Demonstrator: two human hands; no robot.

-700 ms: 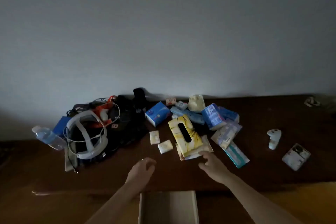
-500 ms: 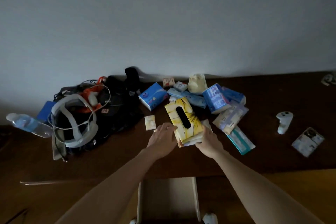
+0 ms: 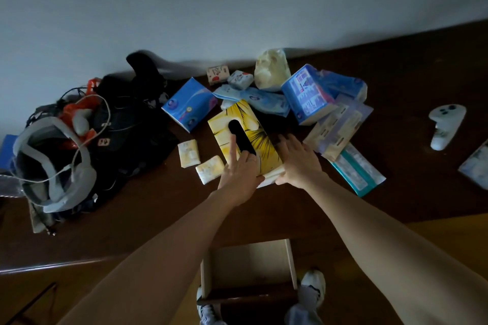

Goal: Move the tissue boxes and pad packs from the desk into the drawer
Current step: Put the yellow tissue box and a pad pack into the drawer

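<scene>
Head view: a yellow tissue box with a black oval slot lies flat on the dark wooden worktop, resting partly on a pale pack beneath its near end. The left hand grips the box's near left corner. Its index finger lies straight along the top beside the slot, and the other fingers curl over the top at the slot's near end. The right hand holds the box's right long side, fingers spread and lying against that edge, thumb tucked at the near corner by the pale pack. The box sits between the two hands, still on the worktop.

Two small pale pad packs lie just left of the box, the nearer one touching the left hand's side. Behind the box are a blue tissue pack, a light blue soft pack, a taller blue box and a cream bag. To the right lie a lilac pack and a teal-edged pack, stacked loosely.

The open drawer, pale inside, shows below the worktop's front edge, between the forearms. At far left is a heap of black gear with a white headset and cables. A white controller lies well apart at right.
</scene>
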